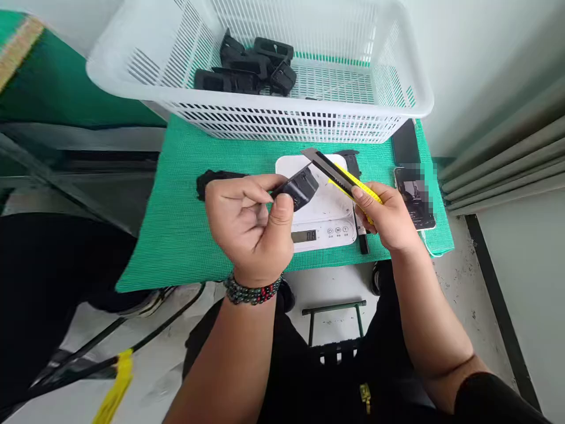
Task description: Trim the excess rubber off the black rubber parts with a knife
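- A green stool frame is standing on the floor between the person's knees, nearest the camera.
- A bead bracelet is circling the left wrist.
- The left hand is closing tightly around a black part, with thumb and curled fingers pinching its near end. The part is being held in the air just above the scale, its far end pointing up and right.
- The right hand is wrapping fully around the yellow handle of a knife. Its blade is sticking out up and left, and is passing just above the part's far end; whether they are touching cannot be told.
- A white scale is sitting under both hands on a green mat, with its display facing the person.
- A black tool is lying along the scale's right edge, partly hidden by the right hand.
- A second black piece is lying on the mat, just left of the left hand.
- A phone is lying face up near the mat's right edge.
- A white basket is resting at the mat's far end.
- A pile of black parts is lying in the basket's back left area.
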`<state>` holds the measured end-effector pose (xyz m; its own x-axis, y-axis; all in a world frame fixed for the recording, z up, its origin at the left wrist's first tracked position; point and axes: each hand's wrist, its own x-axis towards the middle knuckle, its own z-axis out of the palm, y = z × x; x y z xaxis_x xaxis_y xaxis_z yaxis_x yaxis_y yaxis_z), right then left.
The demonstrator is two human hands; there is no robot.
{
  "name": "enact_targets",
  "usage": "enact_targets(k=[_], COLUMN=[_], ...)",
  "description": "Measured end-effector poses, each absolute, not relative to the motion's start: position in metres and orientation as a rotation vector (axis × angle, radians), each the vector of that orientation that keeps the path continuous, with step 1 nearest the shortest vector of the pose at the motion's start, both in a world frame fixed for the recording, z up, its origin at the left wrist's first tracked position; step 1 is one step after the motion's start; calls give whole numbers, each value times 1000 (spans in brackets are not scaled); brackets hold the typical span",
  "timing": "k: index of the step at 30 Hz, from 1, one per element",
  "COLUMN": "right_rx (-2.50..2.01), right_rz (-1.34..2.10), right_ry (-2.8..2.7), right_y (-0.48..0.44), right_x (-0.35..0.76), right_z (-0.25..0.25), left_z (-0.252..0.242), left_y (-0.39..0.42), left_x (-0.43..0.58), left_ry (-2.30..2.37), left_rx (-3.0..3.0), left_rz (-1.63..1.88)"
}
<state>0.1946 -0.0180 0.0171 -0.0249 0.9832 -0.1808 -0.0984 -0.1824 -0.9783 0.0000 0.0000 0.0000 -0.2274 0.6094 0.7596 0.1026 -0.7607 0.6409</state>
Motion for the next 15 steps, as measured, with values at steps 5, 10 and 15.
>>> enact_targets(k=[5, 10, 15], right_rx=[-1287, -1300, -1300], right_rz=[1377, 1371, 1372], right_ry=[-1051, -1060, -1077], right_y=[-20, -19, -17], right_x=[193, 194, 193], right_z=[16, 14, 13], left_z=[0, 2, 2], left_y=[-3, -5, -4], left_x=[-2, -2, -1], left_ry=[871, 902, 877], left_rx=[1669, 1686, 1641], left_rz=[2061, 2081, 2096])
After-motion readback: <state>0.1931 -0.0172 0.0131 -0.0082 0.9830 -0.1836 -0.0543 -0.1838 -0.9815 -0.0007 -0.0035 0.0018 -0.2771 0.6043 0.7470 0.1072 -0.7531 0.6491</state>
